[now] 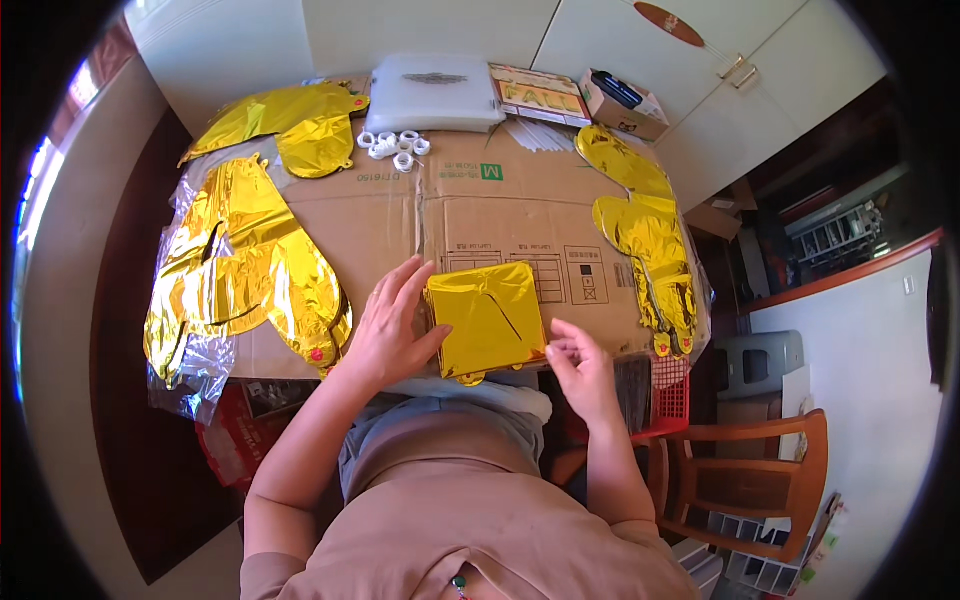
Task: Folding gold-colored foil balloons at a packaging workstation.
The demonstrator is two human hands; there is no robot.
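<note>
Two hands at the worktop's (480, 215) near edge: left hand (388, 330) spread flat, pinning the folded gold foil balloon (487, 318) against springing open; right hand (580, 365) loosely curled beside it, holding nothing.

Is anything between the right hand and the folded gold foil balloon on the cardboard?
Nothing visible. The right hand sits just right of the folded gold foil balloon, with only bare cardboard edge between; the left hand rests on its left side.

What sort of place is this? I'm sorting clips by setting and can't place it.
Probably a room in a home: white cupboard doors line the wall, a wooden chair stands nearby, and flattened brown cardboard serves as a worktop for gold foil balloons.
</note>
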